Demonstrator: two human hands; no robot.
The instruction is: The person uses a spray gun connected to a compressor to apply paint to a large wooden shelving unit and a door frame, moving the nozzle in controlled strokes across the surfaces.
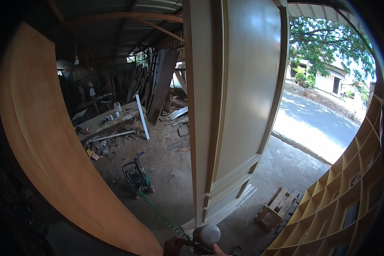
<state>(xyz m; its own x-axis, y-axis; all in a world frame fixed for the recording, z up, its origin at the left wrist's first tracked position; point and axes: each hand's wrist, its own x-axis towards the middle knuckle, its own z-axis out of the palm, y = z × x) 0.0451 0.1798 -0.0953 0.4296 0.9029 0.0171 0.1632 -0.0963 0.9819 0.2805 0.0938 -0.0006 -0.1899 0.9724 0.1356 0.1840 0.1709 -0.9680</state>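
At the bottom edge, my right hand (217, 250) is closed on a spray gun (197, 246), most of which is dark and cut off by the frame. A round pale cup (207, 234) sits on top of it. Just left of the gun is my left hand (173, 246), its fingers bent beside the green coiled hose (160, 217); what they grip is too dark to tell. In front stands a tall cream-coloured panelled door (249, 85), upright, with its lower end by the gun. The hose runs back to a small green compressor (138, 177) on the floor.
A large orange-brown wood panel (42, 123) rises along the left. A yellowish wooden grid frame (328, 200) lines the right, near a low wooden crate (277, 209). Behind are a workbench (111, 121) with bottles, leaning boards (162, 85) and scraps. Sunlit road (315, 121) lies outside.
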